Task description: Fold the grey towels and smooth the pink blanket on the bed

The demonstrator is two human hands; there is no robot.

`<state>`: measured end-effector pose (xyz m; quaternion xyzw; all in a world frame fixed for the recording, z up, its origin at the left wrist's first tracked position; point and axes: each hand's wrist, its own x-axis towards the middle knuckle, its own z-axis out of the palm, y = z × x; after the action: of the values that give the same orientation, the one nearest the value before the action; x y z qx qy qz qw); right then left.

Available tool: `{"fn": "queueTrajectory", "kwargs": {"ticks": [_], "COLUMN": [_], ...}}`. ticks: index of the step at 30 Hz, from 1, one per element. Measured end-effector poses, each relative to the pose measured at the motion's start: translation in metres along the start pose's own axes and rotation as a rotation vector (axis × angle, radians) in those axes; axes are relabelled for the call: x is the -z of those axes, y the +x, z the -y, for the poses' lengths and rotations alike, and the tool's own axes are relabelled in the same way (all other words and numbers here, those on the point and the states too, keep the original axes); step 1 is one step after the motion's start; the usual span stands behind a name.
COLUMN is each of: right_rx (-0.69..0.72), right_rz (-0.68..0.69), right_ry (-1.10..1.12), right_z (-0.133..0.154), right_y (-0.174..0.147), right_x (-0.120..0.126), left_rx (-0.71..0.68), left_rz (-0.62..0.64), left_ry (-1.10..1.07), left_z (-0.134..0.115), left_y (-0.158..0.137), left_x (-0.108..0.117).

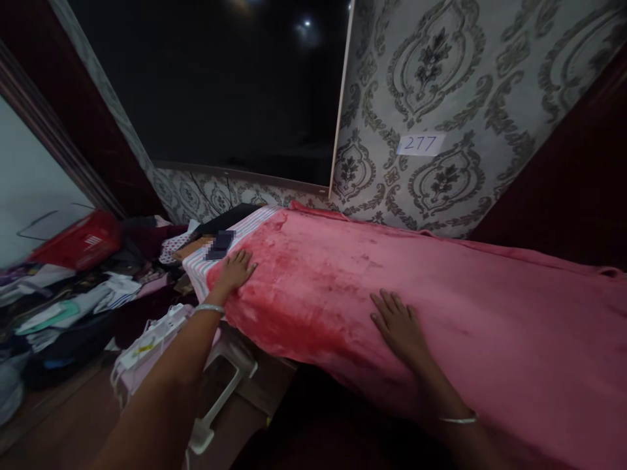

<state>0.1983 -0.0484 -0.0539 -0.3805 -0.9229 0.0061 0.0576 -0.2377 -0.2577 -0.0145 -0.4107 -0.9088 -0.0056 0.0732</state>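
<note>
A large pink plush blanket (313, 287) with darker red patches is spread over a long raised surface and hangs down its near side. My left hand (238, 269) lies on the blanket's left end, palm down with the fingers spread. Farther right, my right hand (398, 323) rests flat on the pink pile, its fingers apart. Neither hand grips anything. Just beyond my left hand, a dark flat object (220, 245), partly blurred, lies on a striped cloth (200, 262) that shows past the blanket's left edge.
A black television screen (220, 85) and patterned wallpaper (435, 59) with a paper marked 277 (420, 143) stand behind. To the left are heaped clothes (93, 294) and a red basket (81, 241). A white plastic stool (228, 385) and a bag (147, 352) sit below my left arm.
</note>
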Motion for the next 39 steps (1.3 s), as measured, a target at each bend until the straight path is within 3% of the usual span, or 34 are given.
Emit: {"fn": "queueTrajectory", "kwargs": {"ticks": [6,10,12,17,19,21,24,30,33,36,39], "right_rx": [0.012,0.011,0.006,0.009,0.009,0.000,-0.003,-0.007,0.003,0.013,0.014], "right_rz": [-0.046,-0.043,-0.040,-0.036,-0.025,-0.011,-0.005,-0.015,-0.014,-0.025,-0.024], "right_ry": [0.015,0.039,0.050,0.056,0.049,0.039,0.023,0.003,0.018,0.032,0.039], "right_z": [-0.001,-0.002,-0.002,-0.002,-0.002,-0.001,-0.001,-0.001,-0.003,-0.004,-0.004], "right_y": [-0.001,-0.001,-0.001,-0.001,-0.002,-0.002,-0.003,-0.003,-0.002,-0.001,0.000], "right_x": [0.000,0.000,0.001,0.005,0.007,0.009,0.010,0.008,0.006,0.004,0.003], "left_rx": [0.053,0.075,-0.072,-0.732,-0.880,-0.914,-0.835,-0.569,-0.353,-0.133,-0.062], "left_rz": [-0.052,-0.142,-0.155,-0.079,-0.067,-0.072,-0.100,-0.081,-0.053,-0.049,-0.072], "left_ry": [0.020,-0.022,-0.094,-0.304,-0.318,-0.300,-0.254,-0.161,-0.120,-0.084,-0.067], "left_z": [0.015,-0.014,-0.049,-0.154,-0.178,-0.182,-0.154,-0.044,-0.002,0.020,0.029], "left_y": [-0.027,-0.045,-0.059,-0.108,-0.122,-0.125,-0.113,-0.086,-0.083,-0.085,-0.083], "left_x": [0.004,0.018,0.021,0.007,-0.001,-0.008,-0.016,-0.017,-0.009,0.005,0.020]}}
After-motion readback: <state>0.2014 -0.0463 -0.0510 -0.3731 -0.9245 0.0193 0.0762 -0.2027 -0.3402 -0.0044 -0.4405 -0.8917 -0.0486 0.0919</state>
